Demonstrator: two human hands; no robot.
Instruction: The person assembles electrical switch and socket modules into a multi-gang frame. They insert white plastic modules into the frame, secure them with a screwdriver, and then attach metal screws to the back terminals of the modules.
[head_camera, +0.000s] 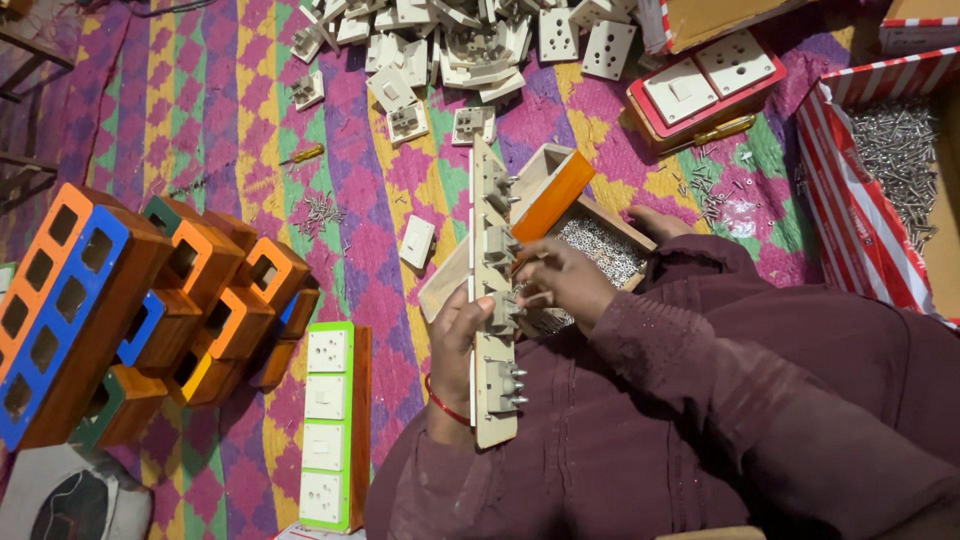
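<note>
My left hand (457, 345) grips a long narrow switch panel (493, 250) held on edge, its back with several switch and socket bodies facing right. My right hand (565, 282) rests its fingers against the middle of that panel's back, pinching at a small part there; what it pinches is too small to tell. Just behind the hands sits a wooden box with an orange face (552, 185), and beside it a wooden tray of small silver screws (605, 248).
A green-faced finished switch board (330, 425) lies at lower left. Stacked orange and blue wooden boxes (120, 310) stand at left. A pile of white sockets and switches (450, 45) lies at the top; a red board (700, 85) and a red-striped carton of screws (895, 160) are at right.
</note>
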